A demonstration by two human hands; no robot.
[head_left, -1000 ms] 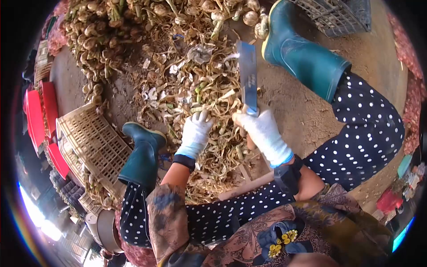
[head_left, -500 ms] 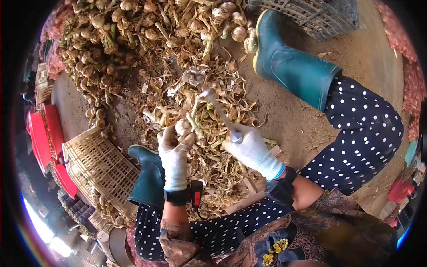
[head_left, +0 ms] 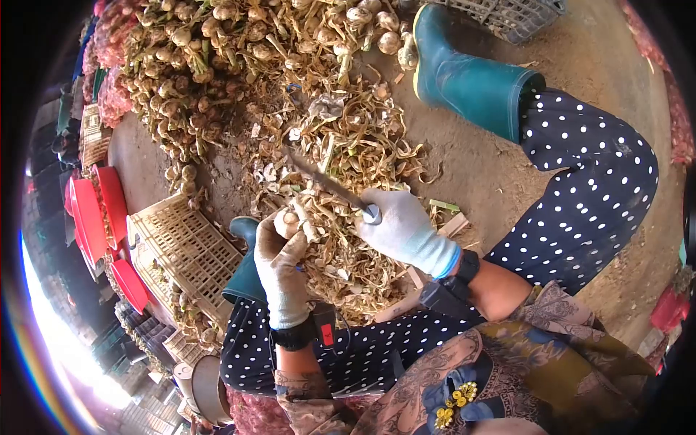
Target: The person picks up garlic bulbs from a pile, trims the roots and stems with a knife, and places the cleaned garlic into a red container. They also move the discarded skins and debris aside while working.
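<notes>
Since a second ago I see the knife (head_left: 330, 185) swing from upright to flat | right hand (head_left: 402, 228) clenched on its handle | left hand (head_left: 279, 254) grips garlic bulb (head_left: 288, 221), just left of the blade | crate (head_left: 181, 254) further left.

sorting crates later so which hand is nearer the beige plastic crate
Left. The left hand, gripping a garlic bulb, is just right of the beige crate. The right hand, holding the knife, is farther right.
</notes>
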